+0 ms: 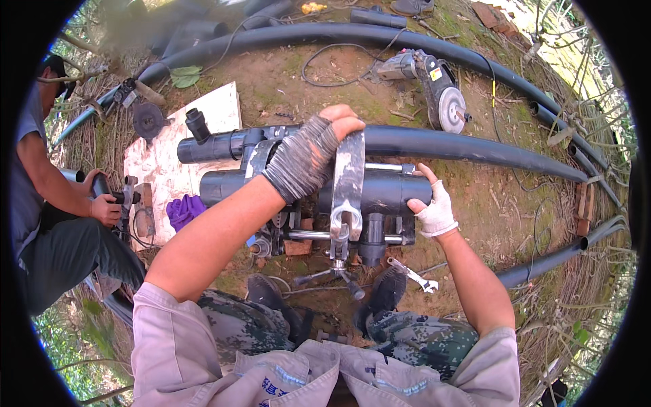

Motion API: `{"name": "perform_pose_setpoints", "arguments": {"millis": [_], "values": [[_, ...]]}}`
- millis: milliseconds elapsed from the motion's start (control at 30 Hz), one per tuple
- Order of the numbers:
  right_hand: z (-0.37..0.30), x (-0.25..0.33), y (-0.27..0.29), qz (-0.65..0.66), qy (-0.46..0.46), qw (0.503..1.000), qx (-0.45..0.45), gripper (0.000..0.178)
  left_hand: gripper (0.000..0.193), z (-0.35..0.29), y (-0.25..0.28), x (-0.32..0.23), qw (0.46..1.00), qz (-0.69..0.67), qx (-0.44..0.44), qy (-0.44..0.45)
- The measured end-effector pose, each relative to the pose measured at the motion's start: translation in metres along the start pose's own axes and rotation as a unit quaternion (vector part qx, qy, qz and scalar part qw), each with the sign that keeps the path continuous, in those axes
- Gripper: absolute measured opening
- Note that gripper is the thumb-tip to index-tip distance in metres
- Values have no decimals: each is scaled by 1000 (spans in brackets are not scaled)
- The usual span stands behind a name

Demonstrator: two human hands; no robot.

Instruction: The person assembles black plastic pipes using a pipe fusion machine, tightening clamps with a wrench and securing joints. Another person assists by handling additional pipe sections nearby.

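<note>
My left hand (305, 157), in a dark striped fingerless glove, is closed around the top of a worn, curved metal clamp half (349, 178), which stands raised on a pipe-clamping frame (310, 235). To the right, a black plastic pipe tee (390, 193) lies in the frame, its short branch (372, 239) facing me. My right hand (435, 208), in a white fingerless glove, grips the tee's right end, thumb and fingers on its rim. Left of the tee sits another black pipe piece (220, 188), partly behind my left forearm. A handled screw (337, 273) hangs from the clamp.
An adjustable wrench (415, 275) lies by my right shoe. Behind the frame runs a black pipe (461, 148); beyond it rests a power tool with a disc (434, 81). At left, a co-worker (57, 197) handles a pipe beside a board (152, 173) and purple cloth (184, 211).
</note>
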State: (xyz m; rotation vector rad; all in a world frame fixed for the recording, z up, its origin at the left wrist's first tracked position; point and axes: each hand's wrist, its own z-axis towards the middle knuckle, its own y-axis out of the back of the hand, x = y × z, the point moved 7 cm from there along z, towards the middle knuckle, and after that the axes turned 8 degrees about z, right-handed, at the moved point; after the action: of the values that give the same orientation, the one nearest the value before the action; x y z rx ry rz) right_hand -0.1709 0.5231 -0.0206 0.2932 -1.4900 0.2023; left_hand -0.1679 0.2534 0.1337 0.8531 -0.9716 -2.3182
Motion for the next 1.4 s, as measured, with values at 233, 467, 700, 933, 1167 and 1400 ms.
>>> {"name": "perform_pose_setpoints", "arguments": {"millis": [233, 467, 700, 933, 1167, 1400], "values": [[-2, 6, -4, 41, -10, 999, -10, 100, 40, -37, 0, -31, 990, 139, 8, 11], [-3, 4, -4, 22, -9, 1000, -4, 95, 72, -89, 4, -41, 981, 64, -62, 175], [-4, 1, -1, 47, -23, 999, 0, 88, 83, -133, -37, -74, 945, -35, 16, 323], [-2, -1, -3, 85, -44, 995, 0, 81, 103, -142, -66, -74, 882, -204, -7, 426], [2, 3, -3, 65, -36, 997, 11, 81, 105, -134, -66, -70, 846, -302, -79, 432], [6, -3, 3, 58, -96, 994, -5, 72, 103, -120, -58, -67, 859, -310, -103, 394]]}}
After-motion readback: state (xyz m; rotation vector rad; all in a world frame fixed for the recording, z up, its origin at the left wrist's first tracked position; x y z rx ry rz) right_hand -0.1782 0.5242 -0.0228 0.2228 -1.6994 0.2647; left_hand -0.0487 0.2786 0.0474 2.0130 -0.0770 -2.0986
